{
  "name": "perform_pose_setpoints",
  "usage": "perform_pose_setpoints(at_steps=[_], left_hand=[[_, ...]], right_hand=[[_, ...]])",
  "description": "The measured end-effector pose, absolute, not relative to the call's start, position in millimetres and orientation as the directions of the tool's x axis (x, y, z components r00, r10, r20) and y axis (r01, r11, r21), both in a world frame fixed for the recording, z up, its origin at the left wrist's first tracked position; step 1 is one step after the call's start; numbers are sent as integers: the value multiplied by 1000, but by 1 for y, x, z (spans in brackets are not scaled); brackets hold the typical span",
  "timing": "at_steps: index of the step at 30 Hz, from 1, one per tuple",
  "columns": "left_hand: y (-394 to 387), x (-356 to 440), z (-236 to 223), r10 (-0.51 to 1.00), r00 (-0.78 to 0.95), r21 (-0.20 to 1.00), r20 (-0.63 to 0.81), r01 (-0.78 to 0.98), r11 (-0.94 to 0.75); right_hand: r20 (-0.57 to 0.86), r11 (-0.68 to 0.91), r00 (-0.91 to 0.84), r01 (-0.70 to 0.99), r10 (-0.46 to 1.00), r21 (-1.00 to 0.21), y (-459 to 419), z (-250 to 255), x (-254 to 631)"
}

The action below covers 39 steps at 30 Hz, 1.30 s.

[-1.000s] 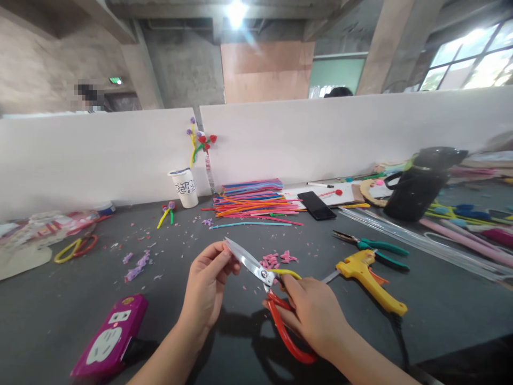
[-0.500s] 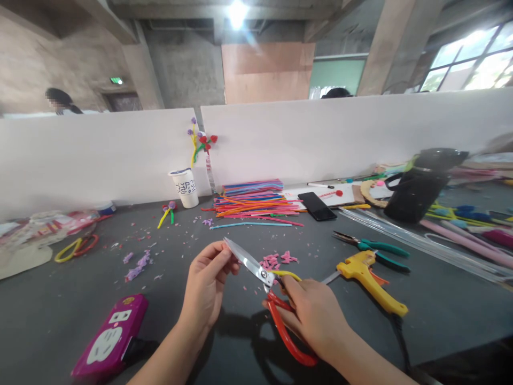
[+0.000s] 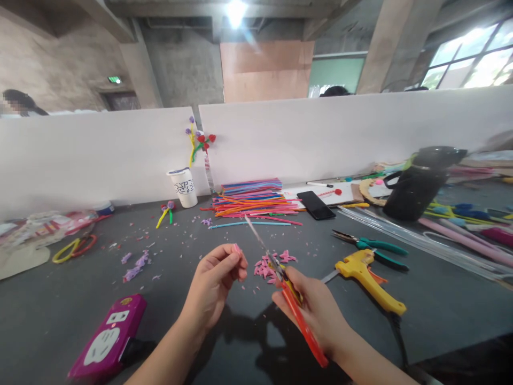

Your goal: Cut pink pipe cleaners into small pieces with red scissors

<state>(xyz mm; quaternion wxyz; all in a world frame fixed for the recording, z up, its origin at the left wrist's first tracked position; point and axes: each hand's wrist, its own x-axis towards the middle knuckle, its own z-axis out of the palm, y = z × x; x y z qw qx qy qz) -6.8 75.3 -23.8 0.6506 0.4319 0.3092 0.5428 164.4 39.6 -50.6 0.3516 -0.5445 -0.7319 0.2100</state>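
My left hand [image 3: 216, 278] is closed in a pinch, and a tiny pink piece of pipe cleaner [image 3: 236, 248] shows at its fingertips. My right hand [image 3: 320, 307] is wrapped round the scissors [image 3: 298, 315], which have red and yellow handles. Their blades point up and away, apart from the left hand, and are seen nearly edge-on. Beneath the blades, a small heap of cut pink pieces [image 3: 264, 269] lies on the dark table [image 3: 168, 326]. A bundle of colourful pipe cleaners [image 3: 252, 203] lies farther back, with a light-blue one [image 3: 250, 225] in front.
On the right are a yellow glue gun [image 3: 372, 280], green-handled pliers [image 3: 385, 246], a phone [image 3: 316, 205] and a black jug [image 3: 420, 184]. Leftward are a purple power strip [image 3: 108, 337], purple scraps [image 3: 137, 267] and a paper cup [image 3: 182, 187]. A white partition [image 3: 320, 139] stands behind.
The scissors have moved right, away from my left fingertips, and turned so the blades point more upward. My left hand has shifted slightly right, and the pink piece now shows in its pinch.
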Motion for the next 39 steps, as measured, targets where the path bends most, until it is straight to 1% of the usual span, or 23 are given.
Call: perform_pose_setpoints(at_steps=[2, 5, 8, 13, 15, 18, 21, 24, 26, 28, 30, 32, 35, 39], left_hand=[[74, -5, -25, 944, 330, 918, 4, -377, 127], [72, -2, -30, 874, 475, 938, -99, -249, 241], [71, 0, -35, 811, 560, 950, -169, -128, 286], [71, 1, -37, 788, 583, 964, -197, -32, 265], [71, 1, -36, 779, 594, 966, -201, -13, 259], [71, 2, -35, 780, 595, 973, -193, 10, 233], [70, 5, -37, 830, 532, 985, -164, 41, 168], [68, 7, -38, 881, 461, 993, -108, 90, 74], [67, 7, -39, 891, 447, 994, -79, 108, 34], [68, 7, -38, 898, 436, 995, -64, 97, 24], [69, 5, -36, 924, 381, 999, -34, 33, 23], [71, 3, -33, 955, 296, 997, 7, -80, 17], [74, -2, -30, 982, 187, 968, 40, -252, 9], [76, -6, -29, 991, 108, 931, 75, -364, -31]], right_hand=[[209, 251, -139, 503, 968, -827, 40, -47, 164], [135, 167, -127, 295, 983, -941, 42, -44, 162], [70, 86, -98, 168, 993, -982, 44, -44, 159], [-1, 16, -156, 109, 988, -994, 46, -41, 156], [-7, 15, -178, 127, 984, -992, 45, -39, 156], [40, 74, -179, 184, 983, -980, 45, -41, 157], [102, 134, -145, 233, 984, -963, 47, -45, 156], [133, 155, -96, 273, 986, -950, 49, -50, 155], [144, 163, -88, 277, 986, -947, 50, -50, 154], [143, 167, -105, 271, 984, -948, 49, -48, 155], [154, 182, -112, 313, 982, -932, 48, -45, 156], [184, 208, -96, 434, 978, -877, 45, -43, 158], [217, 237, -110, 628, 970, -742, 42, -44, 160], [260, 289, -174, 804, 950, -519, 39, -53, 162]])
